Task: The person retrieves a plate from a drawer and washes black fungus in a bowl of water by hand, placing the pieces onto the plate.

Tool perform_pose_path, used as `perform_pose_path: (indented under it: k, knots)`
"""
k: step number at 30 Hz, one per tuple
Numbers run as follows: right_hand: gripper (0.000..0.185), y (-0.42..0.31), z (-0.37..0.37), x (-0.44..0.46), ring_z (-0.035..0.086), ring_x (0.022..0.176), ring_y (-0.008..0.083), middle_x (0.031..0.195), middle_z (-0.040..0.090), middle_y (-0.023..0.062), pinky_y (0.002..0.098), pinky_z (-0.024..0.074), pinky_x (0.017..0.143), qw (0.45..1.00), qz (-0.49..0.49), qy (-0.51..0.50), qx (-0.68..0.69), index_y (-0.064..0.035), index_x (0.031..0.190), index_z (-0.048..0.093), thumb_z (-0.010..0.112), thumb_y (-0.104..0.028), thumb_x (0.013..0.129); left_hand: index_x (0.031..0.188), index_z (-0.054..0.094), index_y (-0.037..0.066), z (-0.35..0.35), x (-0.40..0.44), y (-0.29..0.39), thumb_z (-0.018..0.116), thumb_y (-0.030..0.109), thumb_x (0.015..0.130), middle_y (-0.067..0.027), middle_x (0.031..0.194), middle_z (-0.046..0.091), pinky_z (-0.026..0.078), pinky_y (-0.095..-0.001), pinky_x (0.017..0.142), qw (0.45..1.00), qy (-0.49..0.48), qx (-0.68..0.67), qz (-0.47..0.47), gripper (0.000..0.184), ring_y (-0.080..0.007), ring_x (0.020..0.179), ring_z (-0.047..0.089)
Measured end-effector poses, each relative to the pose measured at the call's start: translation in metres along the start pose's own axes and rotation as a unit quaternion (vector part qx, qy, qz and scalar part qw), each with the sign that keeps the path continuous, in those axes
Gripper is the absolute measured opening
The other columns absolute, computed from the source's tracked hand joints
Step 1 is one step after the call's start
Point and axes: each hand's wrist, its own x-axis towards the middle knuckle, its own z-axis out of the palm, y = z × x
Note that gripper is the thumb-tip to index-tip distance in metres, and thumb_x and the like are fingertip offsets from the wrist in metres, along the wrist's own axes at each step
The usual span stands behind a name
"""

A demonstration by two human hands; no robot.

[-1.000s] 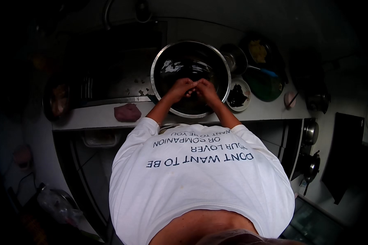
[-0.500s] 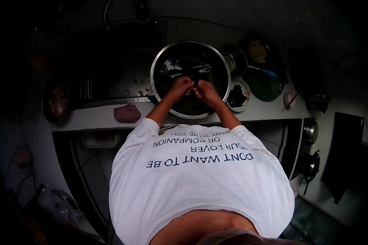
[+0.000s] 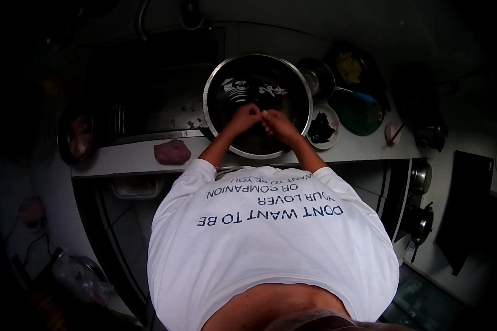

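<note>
A wide metal basin holding dark, rippled water stands on the counter before me. My left hand is over its near half, fingers pinched together. Close against it, my right hand is closed as well, the fingertips of both meeting near the middle of the basin. Whatever lies between the fingers is too small and dark to make out. Just right of the basin, a white plate carries a heap of dark, limp food pieces.
Left of the basin are a crumpled reddish cloth and a metal sink edge. A saucepan, a blue handle, a green round board and yellow food pieces sit at the right. A bowl stands far left.
The ripples on the water have changed shape. My fingertips have come closer together, and my right hand has turned slightly. The things on the counter stay put.
</note>
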Motion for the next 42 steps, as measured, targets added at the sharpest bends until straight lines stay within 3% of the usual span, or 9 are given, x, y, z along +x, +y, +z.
perform_pose_path:
  k: [5,11,23,27,30,32,39,41,42]
  knots:
    - [0.021,-0.003,-0.008,0.002,0.048,0.06,0.0086,0.073,0.054,0.0023,0.0206,0.0392,0.051,0.996,-0.024,-0.017,0.08,-0.0032,0.088,0.053,0.045,-0.023,0.089,0.084,0.053,0.003,0.0,-0.003,0.009,0.056,0.015,0.079,-0.0022,0.068,0.053,0.039,-0.0222,0.046,0.988,0.004,-0.144,-0.056,0.014,-0.0079,0.053,0.047]
    - [0.015,-0.011,-0.003,-0.003,0.05,0.062,0.0084,0.076,0.055,0.0026,0.0196,0.0396,0.051,0.993,-0.057,0.006,0.103,-0.0021,0.093,0.054,0.051,-0.015,0.086,0.085,0.053,0.001,0.0,-0.004,0.015,0.056,0.013,0.079,-0.003,0.068,0.053,0.038,-0.0214,0.046,0.981,-0.003,-0.185,-0.065,0.014,-0.0084,0.052,0.047]
    - [0.011,0.003,-0.013,0.007,0.05,0.058,0.0067,0.075,0.056,0.0018,0.0174,0.0377,0.05,0.998,-0.055,0.008,-0.022,-0.0043,0.089,0.054,0.053,-0.014,0.084,0.083,0.055,0.003,0.005,-0.002,0.003,0.058,0.014,0.078,-0.0018,0.065,0.054,0.039,-0.0207,0.044,0.996,-0.005,-0.072,-0.056,0.012,-0.0073,0.051,0.049]
    - [0.013,0.009,-0.012,0.014,0.049,0.057,0.0061,0.072,0.055,0.0007,0.017,0.037,0.049,0.997,-0.042,0.033,-0.06,-0.0062,0.088,0.054,0.054,-0.018,0.083,0.083,0.055,0.005,0.007,0.001,-0.011,0.057,0.014,0.078,-0.0014,0.064,0.054,0.039,-0.0207,0.044,0.999,0.012,0.019,0.037,0.011,-0.007,0.052,0.049]
    - [0.014,0.014,-0.009,0.019,0.05,0.057,0.0079,0.071,0.055,0.0022,0.0193,0.0385,0.048,0.998,-0.002,0.063,0.024,-0.0042,0.089,0.054,0.052,-0.017,0.084,0.083,0.054,0.005,0.005,0.001,-0.008,0.057,0.014,0.078,-0.0014,0.064,0.053,0.038,-0.0208,0.045,0.998,0.023,0.028,0.045,0.011,-0.007,0.052,0.048]
    - [0.014,0.018,-0.007,0.02,0.051,0.058,0.009,0.073,0.056,0.0038,0.0201,0.0398,0.048,0.991,-0.034,0.045,0.118,-0.0041,0.091,0.054,0.051,-0.017,0.085,0.083,0.054,0.005,0.005,0.0,-0.004,0.057,0.014,0.078,-0.0017,0.065,0.053,0.038,-0.0212,0.044,0.999,0.044,0.002,0.029,0.011,-0.0073,0.052,0.048]
    - [0.013,0.016,0.006,0.012,0.053,0.064,0.0114,0.077,0.056,0.006,0.0212,0.0426,0.053,0.959,-0.054,0.063,0.272,-0.0052,0.094,0.052,0.05,-0.015,0.086,0.085,0.054,0.004,0.004,0.0,0.003,0.058,0.013,0.079,-0.0031,0.067,0.054,0.039,-0.0217,0.045,0.975,0.053,-0.198,-0.083,0.011,-0.0089,0.051,0.048]
    - [0.012,0.028,0.002,0.02,0.054,0.065,0.0121,0.078,0.056,0.0062,0.0225,0.0438,0.054,0.974,-0.217,0.059,0.014,-0.0061,0.092,0.053,0.051,-0.015,0.085,0.084,0.054,0.004,0.004,0.001,0.0,0.058,0.013,0.079,-0.0025,0.064,0.054,0.039,-0.021,0.043,0.974,0.061,-0.202,-0.082,0.011,-0.0085,0.05,0.048]
    - [0.011,0.033,-0.001,0.025,0.055,0.065,0.0123,0.078,0.057,0.0062,0.023,0.0442,0.054,0.969,-0.239,0.054,-0.038,-0.0062,0.092,0.053,0.051,-0.015,0.085,0.084,0.054,0.005,0.004,0.001,-0.003,0.058,0.014,0.079,-0.0024,0.065,0.054,0.039,-0.0211,0.043,0.988,0.055,-0.143,-0.027,0.011,-0.0083,0.05,0.047]
